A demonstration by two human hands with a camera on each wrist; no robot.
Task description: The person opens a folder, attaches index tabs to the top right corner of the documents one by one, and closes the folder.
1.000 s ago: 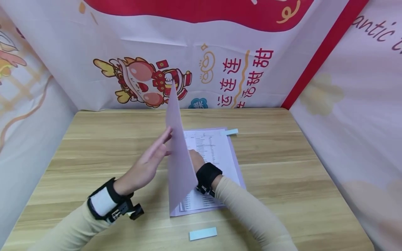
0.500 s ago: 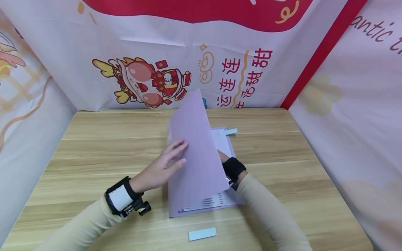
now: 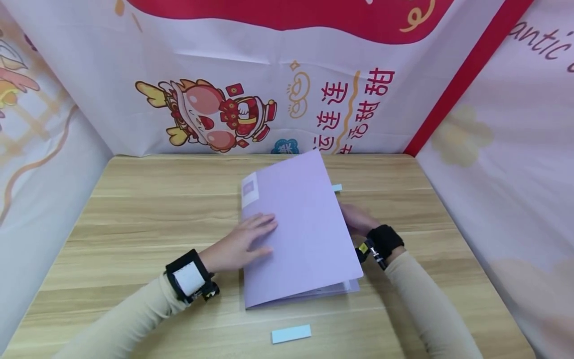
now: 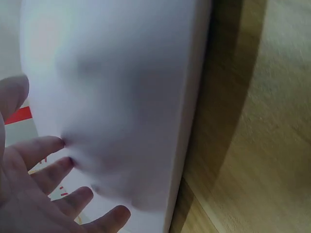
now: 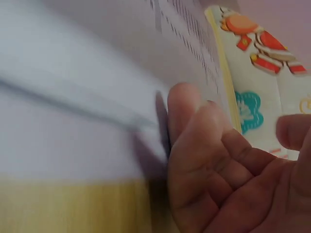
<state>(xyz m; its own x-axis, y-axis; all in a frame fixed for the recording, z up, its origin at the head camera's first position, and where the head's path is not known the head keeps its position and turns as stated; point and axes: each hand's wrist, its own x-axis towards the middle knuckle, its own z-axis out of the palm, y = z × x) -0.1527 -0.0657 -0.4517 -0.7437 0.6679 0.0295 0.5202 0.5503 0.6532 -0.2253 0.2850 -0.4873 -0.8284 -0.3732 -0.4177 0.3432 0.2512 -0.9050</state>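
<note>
A lilac folder (image 3: 298, 229) lies on the wooden table (image 3: 134, 209), a little right of the middle, and its front cover is almost down but not flat: near the right front corner a gap shows between the cover and the sheets (image 3: 336, 289) under it.

The left hand (image 3: 239, 242) rests on the cover with the fingers (image 3: 262, 222) straight and spread, palm down, close to the left edge of the folder. In the left wrist view the same hand (image 4: 43, 194) is seen with the fingertips touching the pale surface of the cover (image 4: 121, 97) (the picture is blurred, so details are not clear).

The right hand (image 3: 358, 219) is at the right edge of the folder, partly under the raised cover. It seems relaxed and half open, and the right wrist view shows the hand (image 5: 228, 165) with the fingers loosely bent beside the printed paper (image 5: 184, 43); I cannot tell if they pinch the edge or only touch it.

One light blue strip (image 3: 290, 333) lies on the table just in front of the folder, apart from it. A second light blue strip (image 3: 337, 188) shows only its end from behind the right edge of the cover. Printed banners (image 3: 233, 109) with a cartoon figure stand around the table on three sides.
</note>
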